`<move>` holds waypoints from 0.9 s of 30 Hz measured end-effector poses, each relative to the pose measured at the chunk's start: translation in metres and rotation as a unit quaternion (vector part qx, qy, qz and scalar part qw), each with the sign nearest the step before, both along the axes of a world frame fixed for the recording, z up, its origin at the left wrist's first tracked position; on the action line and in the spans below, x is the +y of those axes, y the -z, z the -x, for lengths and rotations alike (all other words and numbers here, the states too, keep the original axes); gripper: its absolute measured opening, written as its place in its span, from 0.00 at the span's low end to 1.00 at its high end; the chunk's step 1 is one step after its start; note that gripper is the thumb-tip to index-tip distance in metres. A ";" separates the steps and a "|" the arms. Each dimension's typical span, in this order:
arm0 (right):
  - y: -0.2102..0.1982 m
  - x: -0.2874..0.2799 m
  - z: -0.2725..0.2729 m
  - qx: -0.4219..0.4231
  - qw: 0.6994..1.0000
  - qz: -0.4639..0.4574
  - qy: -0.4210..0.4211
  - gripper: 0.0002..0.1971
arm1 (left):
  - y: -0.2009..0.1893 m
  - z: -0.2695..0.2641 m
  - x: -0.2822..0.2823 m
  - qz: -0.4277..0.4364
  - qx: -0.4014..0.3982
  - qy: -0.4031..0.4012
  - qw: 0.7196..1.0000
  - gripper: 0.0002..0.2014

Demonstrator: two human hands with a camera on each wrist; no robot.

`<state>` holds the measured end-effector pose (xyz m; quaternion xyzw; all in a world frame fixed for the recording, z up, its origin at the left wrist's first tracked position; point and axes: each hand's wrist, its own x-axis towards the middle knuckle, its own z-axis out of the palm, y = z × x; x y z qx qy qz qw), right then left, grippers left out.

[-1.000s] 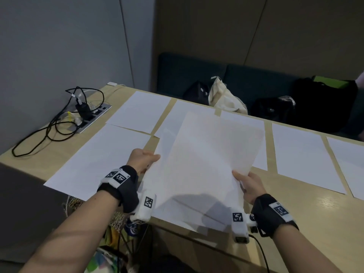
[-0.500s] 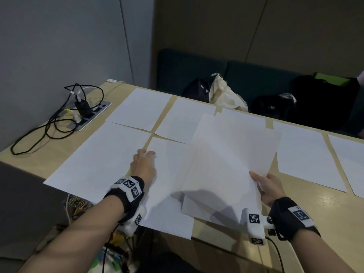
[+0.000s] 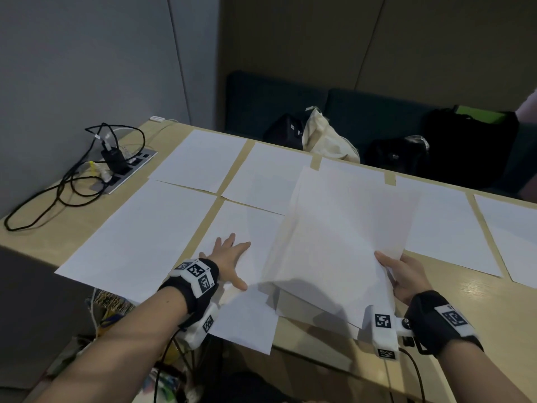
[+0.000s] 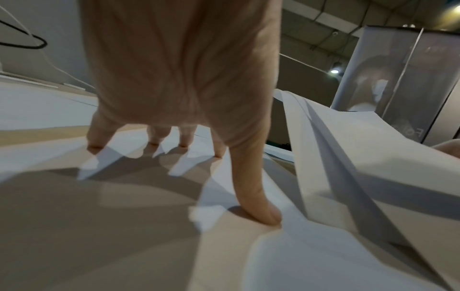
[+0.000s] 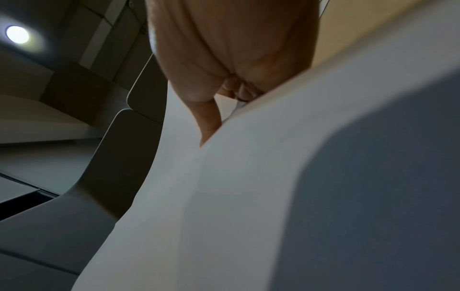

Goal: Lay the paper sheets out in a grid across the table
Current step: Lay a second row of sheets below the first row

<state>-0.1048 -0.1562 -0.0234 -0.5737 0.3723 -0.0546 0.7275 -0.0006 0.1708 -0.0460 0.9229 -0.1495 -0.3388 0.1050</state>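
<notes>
Several white paper sheets lie in rows on the wooden table. My left hand presses flat, fingers spread, on a sheet in the near row whose front end hangs over the table edge; the left wrist view shows the fingertips down on the paper. My right hand grips a stack of sheets by its right edge and holds it tilted above the table. In the right wrist view the thumb lies on the stack.
A power strip with a plugged charger and tangled black cables sits at the table's left end. Behind the far edge, bags rest on a dark sofa. Bare wood shows at the near right.
My left hand let go of the stack, laid one sheet down in the near row and now presses on it. My right hand carried the stack to the right.
</notes>
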 end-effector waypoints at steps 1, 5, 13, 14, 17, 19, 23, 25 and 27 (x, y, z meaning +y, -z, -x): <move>0.000 -0.002 0.002 0.000 1.000 0.001 -0.002 0.19 | 0.000 0.000 -0.001 0.000 0.002 0.001 1.000 0.54; 0.004 -0.010 0.008 0.002 1.000 0.004 0.009 0.20 | 0.000 -0.001 -0.004 -0.001 0.006 0.000 1.000 0.54; 0.007 -0.017 0.011 -0.010 1.000 0.003 0.015 0.19 | -0.013 -0.002 -0.007 0.025 -0.012 -0.025 0.999 0.51; 0.006 -0.017 0.011 -0.011 1.000 0.003 0.014 0.18 | -0.018 -0.002 -0.012 0.058 -0.026 -0.037 0.997 0.49; 0.003 -0.019 0.010 -0.015 1.000 0.000 0.000 0.13 | -0.039 0.001 -0.040 0.214 -0.038 -0.079 0.973 0.37; -0.001 -0.021 0.011 -0.012 1.000 0.006 -0.010 0.08 | -0.049 0.002 -0.068 0.280 0.008 -0.098 0.955 0.29; -0.005 -0.037 0.017 -0.012 1.000 0.021 0.000 0.06 | -0.059 0.013 -0.115 0.382 0.041 -0.163 0.909 0.18; -0.005 -0.050 0.023 -0.013 0.999 0.024 0.022 0.13 | -0.058 0.018 -0.129 0.411 0.029 -0.199 0.889 0.21; -0.007 -0.060 0.031 -0.012 0.999 0.033 0.036 0.13 | -0.056 0.023 -0.137 0.426 0.040 -0.215 0.878 0.21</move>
